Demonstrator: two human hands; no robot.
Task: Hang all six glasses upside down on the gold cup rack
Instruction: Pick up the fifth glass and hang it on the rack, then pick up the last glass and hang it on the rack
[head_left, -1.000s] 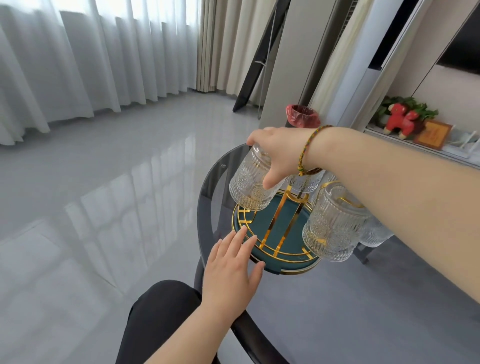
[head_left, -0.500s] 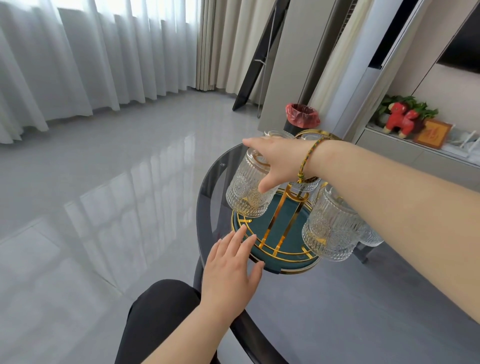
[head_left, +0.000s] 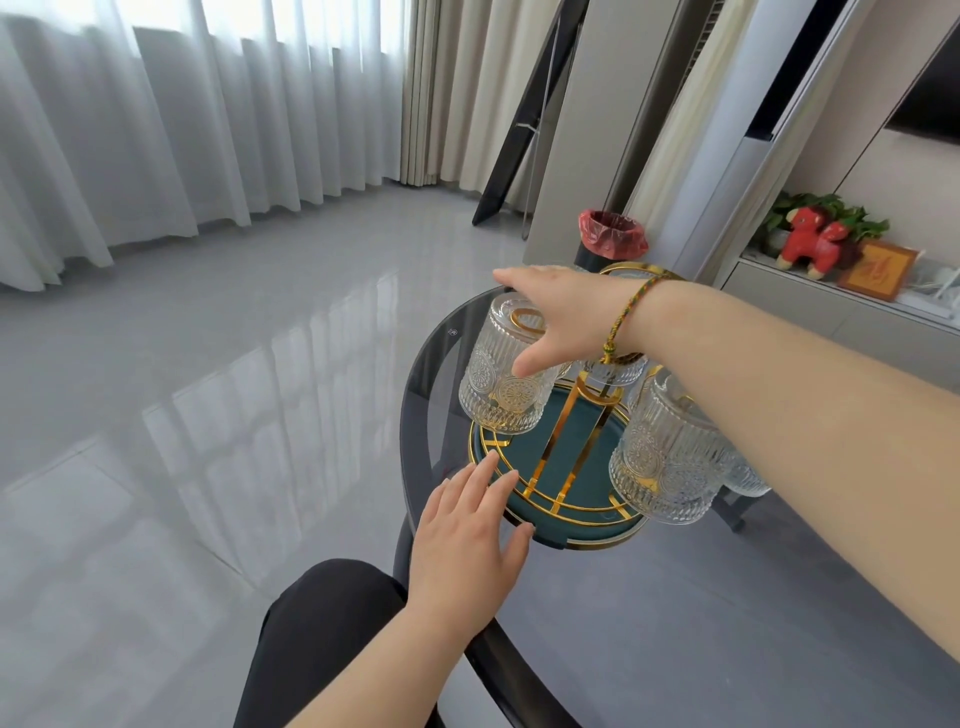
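**Hand and Glass Positions at the Gold Cup Rack**

The gold cup rack (head_left: 563, 457) stands on a round dark glass bench (head_left: 675, 613). Its base is a teal tray (head_left: 550, 499) with a gold wire rim, directly ahead of the left hand.

Left hand (head_left: 465, 545): palm down on the bench, fingers spread and extended. The fingertips (head_left: 491, 462) touch the near-left rim of the tray. The hand holds nothing.

Right hand (head_left: 563, 317): reaches across from the right, above the rack. The fingers are loosely spread. The thumb (head_left: 530, 364) lies against the side wall of an embossed ribbed glass (head_left: 501, 387), while the remaining fingers extend over its upturned bottom. The hand is not closed around the glass. A braided cord bracelet (head_left: 623, 322) sits on the wrist.

Glass positions:
- The glass under the right hand hangs upside down on a rack arm, mouth toward the tray, beyond the left fingertips.
- A second ribbed glass (head_left: 667, 462) hangs upside down beneath the right forearm, to the right of the left hand.
- A third glass (head_left: 745, 478) shows partly behind the second, under the forearm.
- Another glass (head_left: 615, 371) hangs just below the right wrist, largely hidden.

The remaining glasses cannot be located; the right arm covers that side of the rack.
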